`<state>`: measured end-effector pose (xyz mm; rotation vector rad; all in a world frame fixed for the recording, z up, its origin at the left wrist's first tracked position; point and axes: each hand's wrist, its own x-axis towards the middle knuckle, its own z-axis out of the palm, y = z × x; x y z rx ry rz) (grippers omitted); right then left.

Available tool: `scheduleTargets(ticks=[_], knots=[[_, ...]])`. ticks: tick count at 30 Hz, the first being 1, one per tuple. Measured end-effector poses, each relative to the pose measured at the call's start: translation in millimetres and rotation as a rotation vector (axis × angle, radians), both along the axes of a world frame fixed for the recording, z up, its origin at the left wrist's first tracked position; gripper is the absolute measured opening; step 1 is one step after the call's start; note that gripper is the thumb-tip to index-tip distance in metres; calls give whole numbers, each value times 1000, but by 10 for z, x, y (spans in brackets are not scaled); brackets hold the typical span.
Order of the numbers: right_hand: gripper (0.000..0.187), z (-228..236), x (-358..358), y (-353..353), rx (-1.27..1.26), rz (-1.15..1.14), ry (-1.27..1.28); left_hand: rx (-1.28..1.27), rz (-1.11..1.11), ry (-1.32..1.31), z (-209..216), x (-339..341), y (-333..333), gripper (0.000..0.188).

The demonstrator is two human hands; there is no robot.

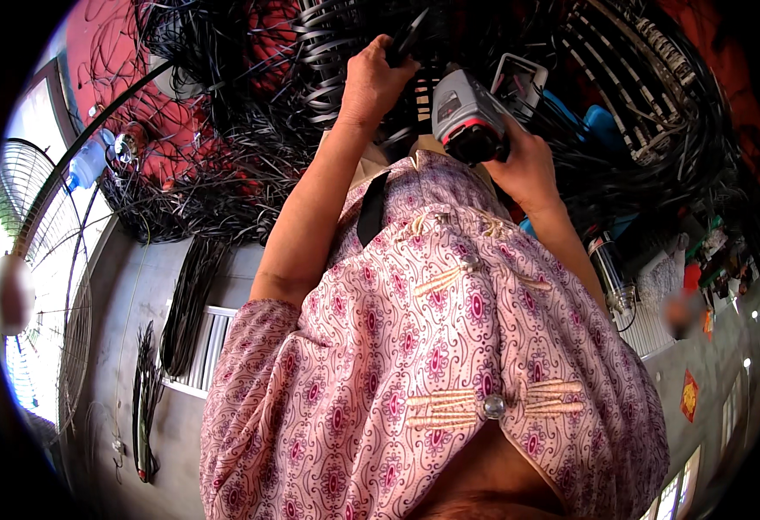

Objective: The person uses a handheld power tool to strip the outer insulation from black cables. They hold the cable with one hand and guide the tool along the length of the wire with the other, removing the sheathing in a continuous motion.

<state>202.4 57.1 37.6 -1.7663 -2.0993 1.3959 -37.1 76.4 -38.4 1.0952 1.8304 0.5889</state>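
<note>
My left hand (371,85) is closed at the top middle, gripping a flat black strip (407,39) that points up and away. Just left of it stand the curved black bands of a woven frame (317,61). My right hand (525,166) wraps the handle of a grey power tool with red and black trim (466,113). The tool's black end faces me, and its far end is hidden. Slatted black weaving shows between the two hands, close above my lap.
Loose black strips (250,165) lie heaped over the red floor (107,52) at left. Bundled banded strips (631,78) fill the upper right, near a blue object (601,126). A grey-framed piece (518,82) sits beyond the tool. At far left stand a wire fan (37,199) and a water bottle (88,163).
</note>
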Motion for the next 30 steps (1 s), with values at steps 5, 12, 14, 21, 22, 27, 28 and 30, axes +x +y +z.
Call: scheduleTargets(ticks=[5, 12, 14, 21, 22, 27, 28, 30], knots=[[54, -31, -7, -11, -21, 22, -47, 34, 14, -40, -155, -46, -30, 33], [41, -139, 344, -259, -164, -249, 46, 66, 128, -344, -223, -110, -128, 26], [36, -248, 559, -368, -276, -432, 48, 50, 184, -441, -246, -136, -133, 23], [40, -249, 908, -437, -364, -644, -14, -32, 304, -570, -111, -169, -76, 25], [40, -250, 941, -443, -364, -656, -10, -21, 316, -546, -113, -179, -81, 25], [40, -292, 993, -481, -348, -701, 18, 205, 400, -598, 14, -215, -109, 24], [40, -303, 984, -483, -354, -696, 35, 208, 435, -625, 77, -234, -104, 23], [41, -320, 962, -472, -364, -683, 68, 223, 435, -686, 144, -329, -66, 22]])
